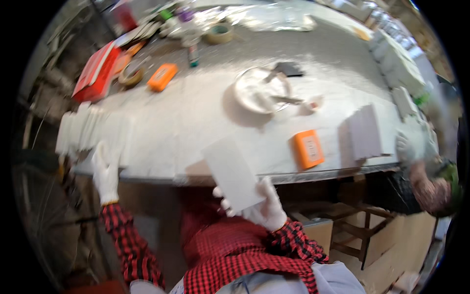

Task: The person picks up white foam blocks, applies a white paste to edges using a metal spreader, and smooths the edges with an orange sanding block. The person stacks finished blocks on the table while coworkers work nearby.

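Note:
My right hand (pixel 267 206), in a white glove, holds a flat white rectangular slab (pixel 232 171) tilted in front of me, just off the table's front edge. Its fingers wrap under the slab, with the tips showing at the left side. At the table's left end stands a row of thin white slabs (pixel 90 128), packed side by side. My left hand (pixel 105 171), gloved too, reaches to the near right end of that row with fingers stretched out and apart. Blur hides whether its fingertips touch a slab.
A round dish of white paste (pixel 259 90) with spatulas in it stands mid-table. Orange boxes (pixel 308 149) (pixel 162 77), a red box (pixel 97 71) and tape rolls (pixel 219 33) lie around. Grey-white slabs (pixel 364 132) stand at right, near another person's gloved hand (pixel 411 142).

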{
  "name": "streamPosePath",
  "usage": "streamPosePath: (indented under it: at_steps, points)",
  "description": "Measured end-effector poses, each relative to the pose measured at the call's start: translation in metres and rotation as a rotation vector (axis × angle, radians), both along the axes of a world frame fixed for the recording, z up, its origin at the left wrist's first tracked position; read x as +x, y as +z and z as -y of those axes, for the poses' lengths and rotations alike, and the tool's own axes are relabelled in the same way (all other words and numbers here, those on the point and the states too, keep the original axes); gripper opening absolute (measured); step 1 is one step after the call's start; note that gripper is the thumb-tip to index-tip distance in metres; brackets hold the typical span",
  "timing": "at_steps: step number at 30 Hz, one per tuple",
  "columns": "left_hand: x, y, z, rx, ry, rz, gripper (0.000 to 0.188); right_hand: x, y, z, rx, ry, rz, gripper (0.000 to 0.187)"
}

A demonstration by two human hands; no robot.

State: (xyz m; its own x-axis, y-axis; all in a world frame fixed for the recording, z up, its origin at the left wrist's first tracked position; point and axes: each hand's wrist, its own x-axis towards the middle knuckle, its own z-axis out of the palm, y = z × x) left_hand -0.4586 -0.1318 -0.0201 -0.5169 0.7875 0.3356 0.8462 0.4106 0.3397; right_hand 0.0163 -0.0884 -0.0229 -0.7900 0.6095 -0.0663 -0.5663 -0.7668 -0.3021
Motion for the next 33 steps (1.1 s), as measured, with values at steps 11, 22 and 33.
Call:
streamPosePath:
  at_steps: [11,22,33]
  points:
    - [0.012,-0.021,0.004,0.302,0.119,0.120,0.062,0.163,0.124,-0.029,1.208,-1.257,2.173,0.056]
    - [0.058,-0.003,0.015,0.458,0.036,0.075,0.067,0.287,0.111,-0.109,1.278,-1.043,2.429,0.049]
    - [0.199,0.017,0.012,0.528,-0.225,0.488,0.086,0.235,0.116,-0.090,1.496,-1.190,2.830,0.064]
